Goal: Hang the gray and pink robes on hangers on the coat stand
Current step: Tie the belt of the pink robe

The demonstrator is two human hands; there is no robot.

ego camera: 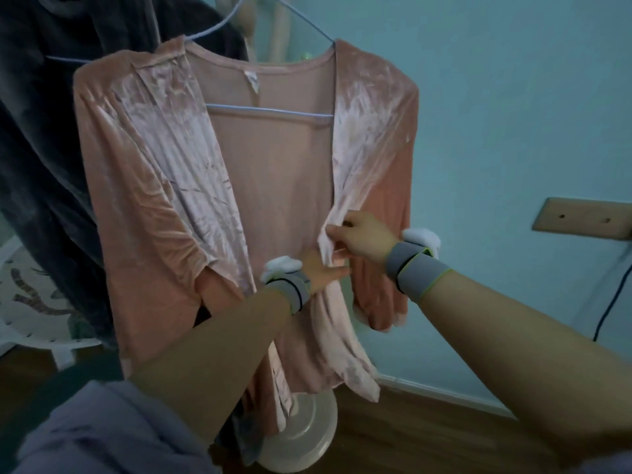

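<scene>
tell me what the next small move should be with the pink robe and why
Probably draw the front edge across to close the robe a little. The pink robe already hangs on the blue hanger beside the gray robe, but its front gapes open. The right hand pinches the front edge, and the left hand reaches in just below it, so both are placed for straightening.

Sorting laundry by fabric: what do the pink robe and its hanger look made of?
Pink robe: likely crushed velvet or velour; its shiny, creased nap catches light in pale streaks. Hanger: thin, smooth, light blue bar, probably plastic-coated wire or plastic; unclear which.
</scene>
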